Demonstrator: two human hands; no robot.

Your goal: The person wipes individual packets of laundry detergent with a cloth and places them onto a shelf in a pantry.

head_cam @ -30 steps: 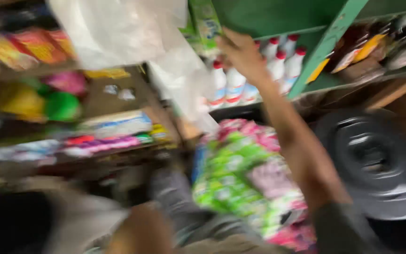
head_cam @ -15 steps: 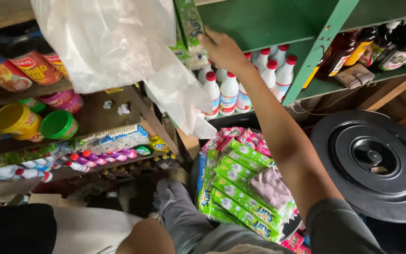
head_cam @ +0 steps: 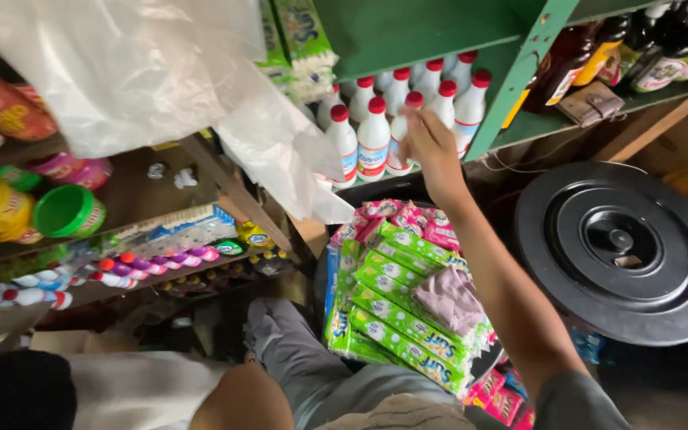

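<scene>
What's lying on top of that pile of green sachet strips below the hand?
A crumpled greyish-pink cloth lies on the green sachet strips, with pink sachets at the pile's far end. Whatever is beneath the pile is covered. The right hand reaches the white bottles above.

Small shop — green shelf [head_cam: 519, 131] of white bottles [head_cam: 373, 139], stacked sachet packs [head_cam: 396, 306], tins [head_cam: 1, 111]

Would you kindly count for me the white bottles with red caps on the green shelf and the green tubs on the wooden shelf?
White bottles with red caps, by the right hand: 9 in view, though some at the back may be hidden
Green tubs: 1
Total: 10
</scene>
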